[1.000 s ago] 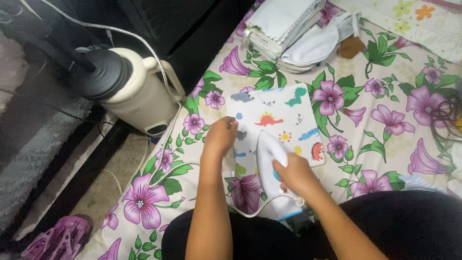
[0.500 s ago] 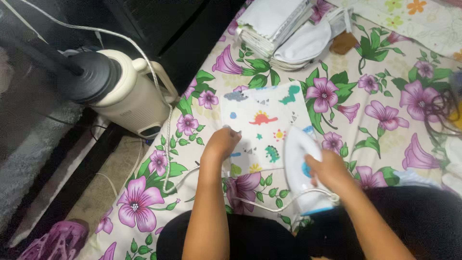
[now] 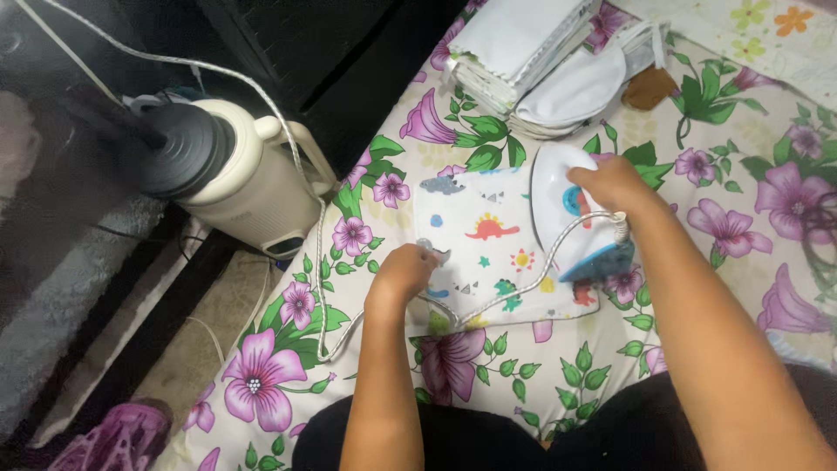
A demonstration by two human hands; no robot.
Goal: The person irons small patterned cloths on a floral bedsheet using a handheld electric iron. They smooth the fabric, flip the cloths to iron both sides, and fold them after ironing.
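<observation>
Forearms reach up from the bottom edge toward 12 o'clock, both bare. The right hand [image 3: 615, 185] is clenched around the handle of a white and blue iron [image 3: 571, 209], wrist bent slightly, with the iron's nose pointing to about 11 o'clock. The iron sits on the right part of a small white cloth with coloured dinosaur prints [image 3: 488, 244], which lies flat on a sheet patterned with purple flowers and green leaves [image 3: 288, 349]. The left hand [image 3: 403, 272] rests at the cloth's 9 o'clock edge, fingers curled down and pressing the fabric; whether it pinches the edge cannot be told.

A white cord [image 3: 514, 288] runs from the iron's heel across the cloth toward 7 o'clock, then climbs along the sheet's left side.

At 12 o'clock of the cloth lies a stack of folded pale grey cloths [image 3: 514, 39], with a rounded white fabric piece [image 3: 575, 87] just beside it. At 9 o'clock, off the sheet, stands a cream jug-shaped appliance with a dark lid [image 3: 231, 179]. A purple plastic item [image 3: 113, 440] shows at 7 o'clock, blurred.
</observation>
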